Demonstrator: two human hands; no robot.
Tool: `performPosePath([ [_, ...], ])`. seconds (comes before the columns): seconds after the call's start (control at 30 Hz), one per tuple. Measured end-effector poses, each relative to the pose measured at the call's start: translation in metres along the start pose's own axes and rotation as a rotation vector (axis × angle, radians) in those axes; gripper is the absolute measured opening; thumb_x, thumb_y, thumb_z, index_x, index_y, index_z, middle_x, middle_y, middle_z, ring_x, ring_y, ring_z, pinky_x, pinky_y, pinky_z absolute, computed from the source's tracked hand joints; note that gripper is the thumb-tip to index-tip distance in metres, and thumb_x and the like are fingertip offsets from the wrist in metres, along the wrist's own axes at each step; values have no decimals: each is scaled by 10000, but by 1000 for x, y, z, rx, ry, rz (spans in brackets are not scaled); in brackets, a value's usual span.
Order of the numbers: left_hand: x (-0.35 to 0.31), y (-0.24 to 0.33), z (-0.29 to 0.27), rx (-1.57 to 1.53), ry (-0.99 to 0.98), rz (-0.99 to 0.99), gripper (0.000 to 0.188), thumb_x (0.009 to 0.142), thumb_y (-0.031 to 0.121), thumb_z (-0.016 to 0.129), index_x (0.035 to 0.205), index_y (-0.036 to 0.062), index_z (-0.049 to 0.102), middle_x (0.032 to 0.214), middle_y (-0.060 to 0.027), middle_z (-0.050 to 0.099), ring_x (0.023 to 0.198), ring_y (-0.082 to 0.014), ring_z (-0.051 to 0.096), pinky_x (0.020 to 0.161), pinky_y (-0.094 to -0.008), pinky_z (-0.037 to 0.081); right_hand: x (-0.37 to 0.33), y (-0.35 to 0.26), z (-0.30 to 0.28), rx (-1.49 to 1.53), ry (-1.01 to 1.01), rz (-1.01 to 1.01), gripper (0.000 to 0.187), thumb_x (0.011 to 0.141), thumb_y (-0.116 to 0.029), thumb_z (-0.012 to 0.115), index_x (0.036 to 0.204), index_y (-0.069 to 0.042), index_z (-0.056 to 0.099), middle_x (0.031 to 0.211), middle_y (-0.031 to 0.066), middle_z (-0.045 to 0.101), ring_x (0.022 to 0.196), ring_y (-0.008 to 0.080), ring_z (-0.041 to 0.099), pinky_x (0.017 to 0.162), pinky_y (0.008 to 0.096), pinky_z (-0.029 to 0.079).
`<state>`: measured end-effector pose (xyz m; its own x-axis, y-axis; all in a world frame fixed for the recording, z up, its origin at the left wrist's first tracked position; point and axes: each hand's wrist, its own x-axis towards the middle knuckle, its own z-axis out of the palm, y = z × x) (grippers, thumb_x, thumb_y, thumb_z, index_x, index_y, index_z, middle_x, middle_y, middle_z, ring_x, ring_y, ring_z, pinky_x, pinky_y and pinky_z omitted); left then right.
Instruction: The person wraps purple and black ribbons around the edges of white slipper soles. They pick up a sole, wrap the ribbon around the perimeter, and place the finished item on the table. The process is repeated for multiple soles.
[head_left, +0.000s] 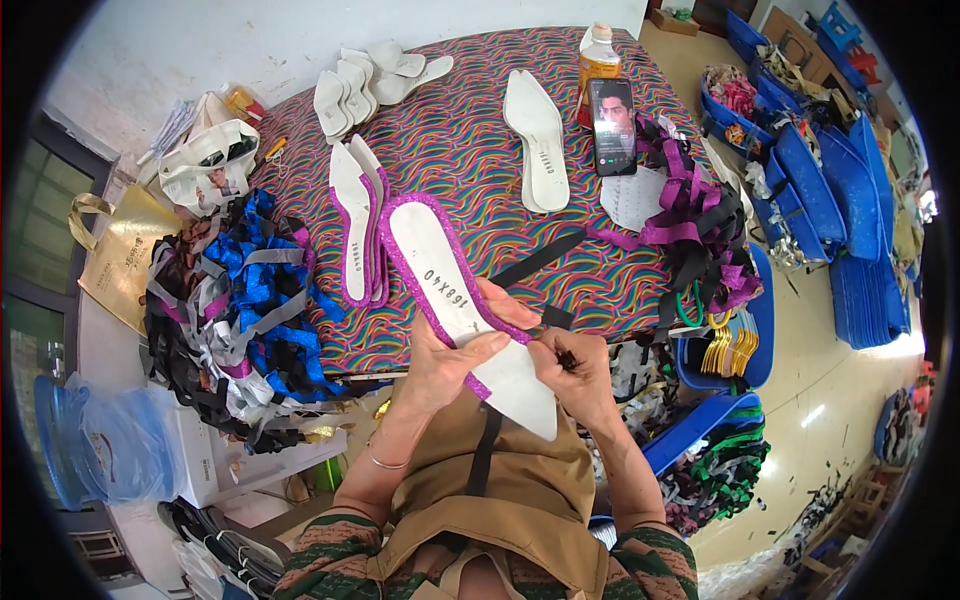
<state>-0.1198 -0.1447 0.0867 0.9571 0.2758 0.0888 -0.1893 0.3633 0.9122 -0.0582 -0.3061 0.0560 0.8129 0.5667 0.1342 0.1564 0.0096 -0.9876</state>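
Observation:
A white pointed shoe insole (430, 262) lies tilted in front of me, its heel end away from me and its toe toward my apron. Purple glitter edging (405, 207) runs around the heel and along both sides; the toe is bare white. My left hand (435, 372) grips the insole's middle, thumb on top and fingers at the far side. Pinched against the right edge, where the purple edging ends, is my right hand (582, 380). Something dark shows among its curled fingers, too small to make out. Purple-edged insoles (352, 225) lie stacked to the left.
On the patterned tablecloth (450, 120) are white insoles (540, 150), a phone (613, 125), a bottle (599, 65) and a black strip (540, 258). Purple and black strips (700, 215) hang at the right edge, blue and grey ones (260, 270) at the left. Blue baskets (860, 190) stand right.

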Motion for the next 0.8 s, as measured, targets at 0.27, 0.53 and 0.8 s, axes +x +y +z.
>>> performPosePath([
  [0.27,-13,-13,-9,-40,-130,-196,207,795,-102,609,993,-44,611,903,-143,692,845,-231,690,786,-356,567,10,-21,-18,249,34,157,127,854,-8,625,730,21,631,677,-5,601,636,36,520,561,222,397],
  [0.53,-31,-20,8,80,-211,-272,136,894,2,618,1023,-41,620,899,-120,701,833,-202,697,773,-326,566,22,-26,-8,403,-63,191,144,903,-76,659,806,22,616,666,-9,597,609,20,513,507,215,395],
  [0.8,-39,-28,10,181,-208,-294,123,920,52,621,983,-52,638,813,-119,704,782,-182,690,711,-307,556,59,-35,-31,-82,-179,-1,292,878,-153,693,668,38,625,562,-27,463,571,14,385,470,257,288],
])
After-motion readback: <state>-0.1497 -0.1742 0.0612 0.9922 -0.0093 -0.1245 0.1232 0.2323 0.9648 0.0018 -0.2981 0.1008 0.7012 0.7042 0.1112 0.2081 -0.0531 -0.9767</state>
